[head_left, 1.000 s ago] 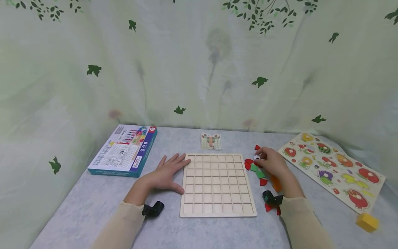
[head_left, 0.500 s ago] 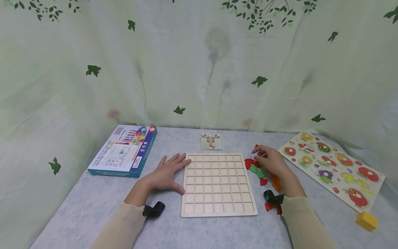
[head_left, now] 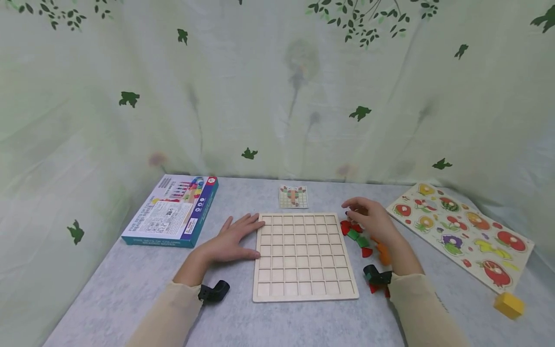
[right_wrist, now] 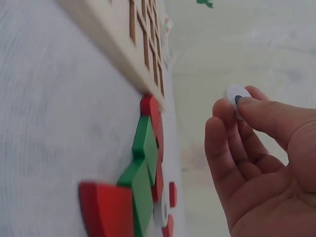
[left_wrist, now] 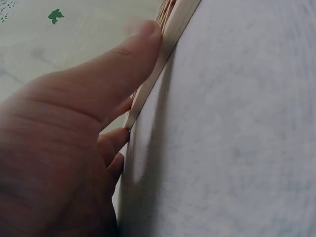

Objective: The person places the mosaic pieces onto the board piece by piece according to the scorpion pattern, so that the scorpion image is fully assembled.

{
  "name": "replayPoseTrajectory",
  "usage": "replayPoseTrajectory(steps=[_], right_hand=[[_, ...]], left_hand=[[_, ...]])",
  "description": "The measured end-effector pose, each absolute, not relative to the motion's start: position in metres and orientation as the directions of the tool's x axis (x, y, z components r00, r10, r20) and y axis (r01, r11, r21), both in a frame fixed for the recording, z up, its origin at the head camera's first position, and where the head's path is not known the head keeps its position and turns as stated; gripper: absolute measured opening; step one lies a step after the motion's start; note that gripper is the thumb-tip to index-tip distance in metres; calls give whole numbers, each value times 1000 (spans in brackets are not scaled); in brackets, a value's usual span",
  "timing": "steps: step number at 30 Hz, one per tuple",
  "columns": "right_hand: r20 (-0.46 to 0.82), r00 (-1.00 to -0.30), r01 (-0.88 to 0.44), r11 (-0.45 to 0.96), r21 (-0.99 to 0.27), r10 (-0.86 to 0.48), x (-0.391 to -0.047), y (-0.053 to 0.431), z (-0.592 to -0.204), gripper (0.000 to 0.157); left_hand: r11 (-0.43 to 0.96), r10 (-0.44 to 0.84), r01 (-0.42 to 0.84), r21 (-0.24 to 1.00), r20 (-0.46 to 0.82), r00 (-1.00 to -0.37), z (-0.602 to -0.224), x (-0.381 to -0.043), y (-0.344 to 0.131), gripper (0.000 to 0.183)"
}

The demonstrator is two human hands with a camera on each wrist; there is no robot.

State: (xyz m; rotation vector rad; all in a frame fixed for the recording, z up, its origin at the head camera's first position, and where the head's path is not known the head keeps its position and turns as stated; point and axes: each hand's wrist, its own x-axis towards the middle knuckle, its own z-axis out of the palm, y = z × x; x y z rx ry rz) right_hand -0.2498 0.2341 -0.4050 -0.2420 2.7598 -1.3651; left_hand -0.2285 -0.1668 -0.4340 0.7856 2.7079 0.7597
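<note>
A wooden grid board [head_left: 305,261] lies in the middle of the table. My left hand [head_left: 231,243], fingers spread and straight, rests at the board's left edge, and its thumb [left_wrist: 133,54] lies against the rim in the left wrist view. My right hand [head_left: 374,219] is raised near the board's upper right corner. Between thumb and fingertips it pinches a white disc [right_wrist: 234,95] with a dark dot, like an eye. Below it lie green blocks [right_wrist: 143,190] and red blocks [right_wrist: 106,210], with another white disc [right_wrist: 162,211] among them.
Behind the board lies a small pattern card [head_left: 293,197]. A flat box [head_left: 173,212] is at the left, and a fruit puzzle board [head_left: 461,233] at the right with a yellow block [head_left: 509,305] by its near corner. Orange pieces [head_left: 383,254] lie beside the right forearm.
My right hand has lifted the white disc from among the blocks and moved left toward the board. My left thumb has shifted slightly up along the board's edge.
</note>
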Motion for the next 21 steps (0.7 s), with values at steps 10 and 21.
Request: replayPoseTrajectory(steps=[10,21], right_hand=[[-22,-961,-126,506,-853,-277,-250,207,-406,32],[-44,-931,-173,545,-820,-362,-263,167,-398,31]], left_hand=[[723,557,450,525,-56,-829,-437,-230,-165,88],[729,548,436,527,-68,-834,-434,-229,-166,88]])
